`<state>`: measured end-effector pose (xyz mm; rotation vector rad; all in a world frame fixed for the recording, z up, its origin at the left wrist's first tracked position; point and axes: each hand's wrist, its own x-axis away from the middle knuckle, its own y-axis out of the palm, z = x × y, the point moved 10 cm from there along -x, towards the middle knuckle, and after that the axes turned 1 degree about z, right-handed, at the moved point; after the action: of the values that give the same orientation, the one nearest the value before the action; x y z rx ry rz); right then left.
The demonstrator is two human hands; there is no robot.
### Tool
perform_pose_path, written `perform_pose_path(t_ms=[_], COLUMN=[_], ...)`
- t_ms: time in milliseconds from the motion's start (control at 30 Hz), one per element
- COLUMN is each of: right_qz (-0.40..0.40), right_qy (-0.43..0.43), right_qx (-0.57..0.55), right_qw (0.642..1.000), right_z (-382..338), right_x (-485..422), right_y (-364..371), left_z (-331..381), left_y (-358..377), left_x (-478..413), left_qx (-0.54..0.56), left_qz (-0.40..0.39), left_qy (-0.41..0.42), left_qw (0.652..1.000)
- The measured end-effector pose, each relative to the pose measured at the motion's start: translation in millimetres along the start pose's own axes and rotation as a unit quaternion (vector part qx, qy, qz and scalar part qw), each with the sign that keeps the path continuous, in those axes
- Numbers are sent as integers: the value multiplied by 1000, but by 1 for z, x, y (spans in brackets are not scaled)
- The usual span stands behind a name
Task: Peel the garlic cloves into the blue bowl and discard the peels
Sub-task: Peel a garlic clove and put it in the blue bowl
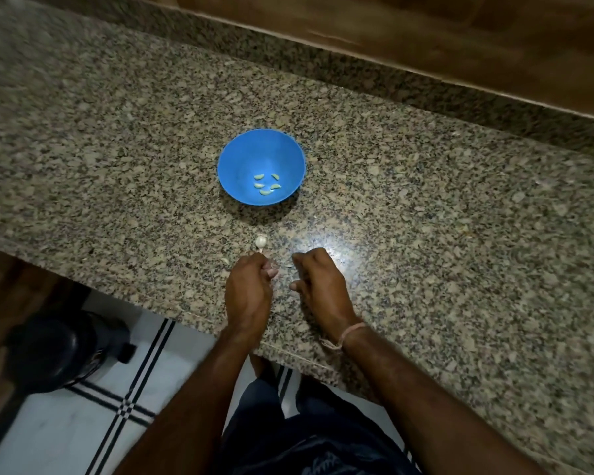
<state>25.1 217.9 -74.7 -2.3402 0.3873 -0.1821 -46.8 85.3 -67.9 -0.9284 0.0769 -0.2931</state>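
Dark trousers and two bare forearms fill the near edge of the view, and past them both hands work over the front strip of the granite counter. Of the two, the left hand is curled nearly closed, its fingertips bunched together; something small may be pinched there, but what it is cannot be told. Close beside it, with a narrow gap between them, the right hand is loosely cupped, forefinger and thumb apart, palm down, with nothing clearly in its hold; pale scraps of peel appear to lie in the gap between the two hands. Just beyond the left hand's knuckles, almost touching them, sits the remaining piece of garlic, a small whitish lump with a short stalk pointing back toward that hand, so the left hand is plainly the nearer for a pick-up. Farther out along the same line, well clear of both hands, stands the blue bowl with five peeled cloves resting on its bottom. Any clove freed next would have to travel forward, past the garlic, into it.
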Motion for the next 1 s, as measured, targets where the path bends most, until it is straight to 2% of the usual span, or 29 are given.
perform_pose_path(t_ms=[133, 300, 433, 600, 867, 933, 1000], right_qz=[-16, -19, -38, 4, -24, -34, -56], right_qy=[10, -7, -36, -61, -88, -86, -37], right_qx=[-63, -64, 6, 58, 154, 161, 106], right_qw=[998, 998, 999, 996, 984, 983, 992], right_z=[-4, -1, -13, -27, -36, -39, -36], right_x=[-14, -9, -14, -14, -3, 5, 9], right_y=[2, 2, 14, 12, 15, 19, 25], left_z=[-12, -20, -20, -19, -25, -26, -32], left_y=[-7, -12, -10, -7, -10, -13, -16], left_x=[11, 14, 12, 9, 13, 16, 21], left_qx=[36, 51, 30, -12, 22, 46, 61], left_qz=[31, 50, 38, 23, 27, 30, 31], left_qy=[-23, -49, -41, -43, -41, -44, -64], left_qw=[999, 996, 998, 999, 999, 998, 996])
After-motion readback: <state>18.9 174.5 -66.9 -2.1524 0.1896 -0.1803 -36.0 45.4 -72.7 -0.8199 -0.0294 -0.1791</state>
